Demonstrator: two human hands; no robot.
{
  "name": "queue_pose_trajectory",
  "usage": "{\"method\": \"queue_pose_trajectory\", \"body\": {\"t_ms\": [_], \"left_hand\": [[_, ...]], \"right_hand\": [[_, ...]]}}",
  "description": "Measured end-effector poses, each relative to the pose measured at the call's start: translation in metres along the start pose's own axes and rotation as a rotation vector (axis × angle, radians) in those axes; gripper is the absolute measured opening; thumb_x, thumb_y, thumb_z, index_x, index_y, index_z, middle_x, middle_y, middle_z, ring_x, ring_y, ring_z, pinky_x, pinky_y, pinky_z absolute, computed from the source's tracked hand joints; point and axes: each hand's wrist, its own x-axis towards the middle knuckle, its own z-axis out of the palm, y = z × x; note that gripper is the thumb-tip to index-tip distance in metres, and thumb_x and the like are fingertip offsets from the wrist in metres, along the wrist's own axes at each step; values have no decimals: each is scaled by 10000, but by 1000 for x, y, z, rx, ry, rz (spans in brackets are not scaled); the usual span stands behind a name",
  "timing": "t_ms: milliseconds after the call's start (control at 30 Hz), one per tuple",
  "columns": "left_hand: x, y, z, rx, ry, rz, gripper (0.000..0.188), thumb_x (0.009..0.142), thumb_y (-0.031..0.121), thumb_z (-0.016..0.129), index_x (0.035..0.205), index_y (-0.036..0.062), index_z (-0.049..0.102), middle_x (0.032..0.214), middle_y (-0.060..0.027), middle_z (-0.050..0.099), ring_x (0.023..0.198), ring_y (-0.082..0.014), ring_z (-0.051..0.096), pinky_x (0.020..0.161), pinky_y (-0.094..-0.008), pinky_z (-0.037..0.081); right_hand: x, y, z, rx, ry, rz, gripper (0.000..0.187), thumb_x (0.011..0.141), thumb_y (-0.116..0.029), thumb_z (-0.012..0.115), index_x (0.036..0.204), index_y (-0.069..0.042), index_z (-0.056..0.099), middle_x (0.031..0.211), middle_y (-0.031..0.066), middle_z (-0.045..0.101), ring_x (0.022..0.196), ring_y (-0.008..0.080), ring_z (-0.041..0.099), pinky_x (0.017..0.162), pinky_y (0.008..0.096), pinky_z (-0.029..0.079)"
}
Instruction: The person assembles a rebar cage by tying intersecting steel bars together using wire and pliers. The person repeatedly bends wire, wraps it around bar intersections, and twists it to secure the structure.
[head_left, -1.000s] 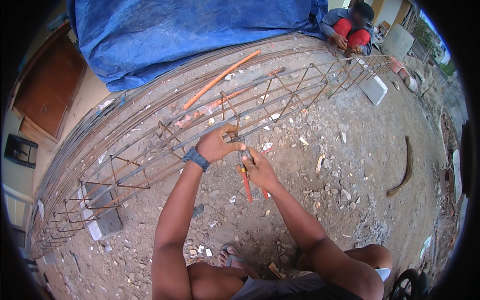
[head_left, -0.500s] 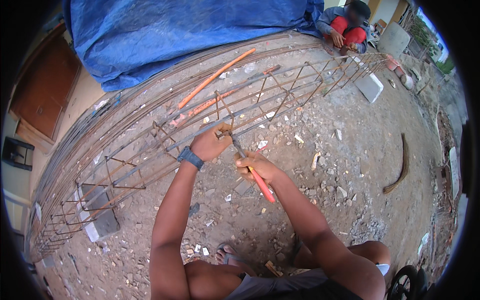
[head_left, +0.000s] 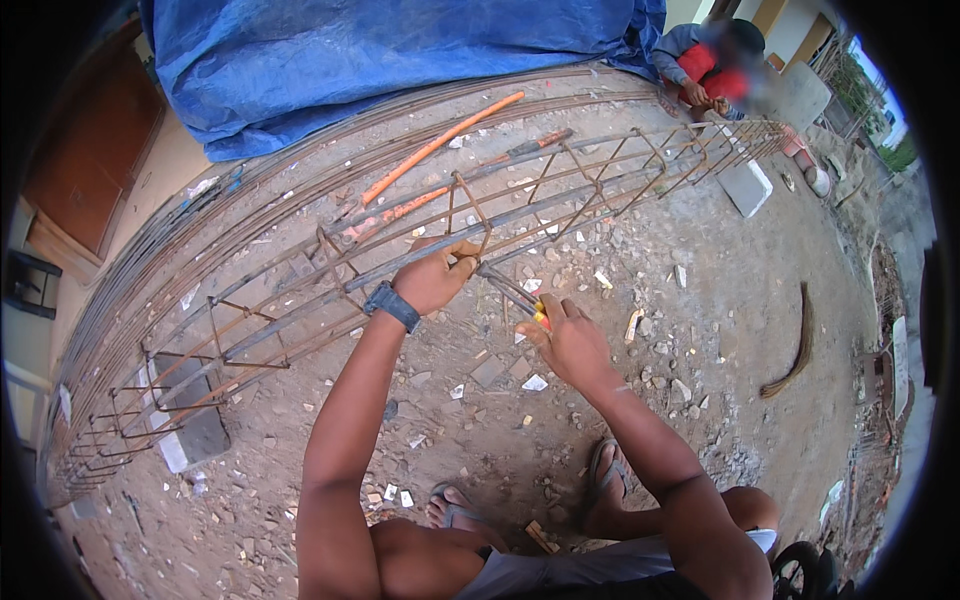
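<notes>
A long steel rebar cage with bent stirrups runs diagonally across the ground in front of me. My left hand, with a dark watch on its wrist, has its fingers closed around a bar beside one stirrup. From the lower right, my right hand grips the pincers by their red and yellow handles. The jaws are at the bar's lower edge, right by my left fingertips. Its two arms are spread a little. Any tie wire at the joint is too small to make out.
Loose rods lie beyond the cage, near a blue tarp. An orange pipe lies behind it. Concrete blocks support both ends. At the far right another person crouches. A bundle of wire lies right.
My right hand has turned over the pincers' handles and shifted right, and the handles have spread apart. My left hand stays at the stirrup. The view has shifted slightly.
</notes>
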Motion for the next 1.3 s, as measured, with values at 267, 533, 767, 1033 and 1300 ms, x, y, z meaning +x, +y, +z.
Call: {"method": "queue_pose_trajectory", "body": {"t_ms": [267,533,767,1033,1300], "left_hand": [[1,0,-5,26,55,74,266,933,261,626,1096,71,717,936,-98,741,838,-189,694,792,-332,525],[-1,2,-2,38,33,17,290,940,288,600,1156,129,711,942,-85,739,863,-205,698,803,-335,523],[-4,1,-4,-1,23,42,304,943,272,579,1188,136,696,946,-83,740,854,-213,701,806,-341,530],[6,-5,-8,-34,98,123,261,879,188,597,1050,58,745,905,-150,741,802,-240,704,765,-350,541],[5,-9,2,5,74,38,279,915,266,568,1088,93,702,949,-87,723,853,-201,682,794,-332,508]], "right_hand": [[7,-7,9,-69,-1,2,459,1012,-333,521,1435,-165,464,1052,229,678,853,431,680,732,535,537],[8,-18,-1,-145,-82,88,449,1004,-381,530,1393,-162,480,984,234,679,806,430,687,707,522,544],[9,-5,25,-13,-27,63,378,1021,-413,508,1133,-54,550,885,235,680,754,454,663,653,508,530],[12,-15,44,1507,-923,415,454,980,-501,567,1026,-49,557,749,70,608,634,210,641,542,399,514],[-14,-11,20,585,-142,168,578,841,-283,742,1259,3,464,799,104,602,742,298,649,731,428,552]]}}
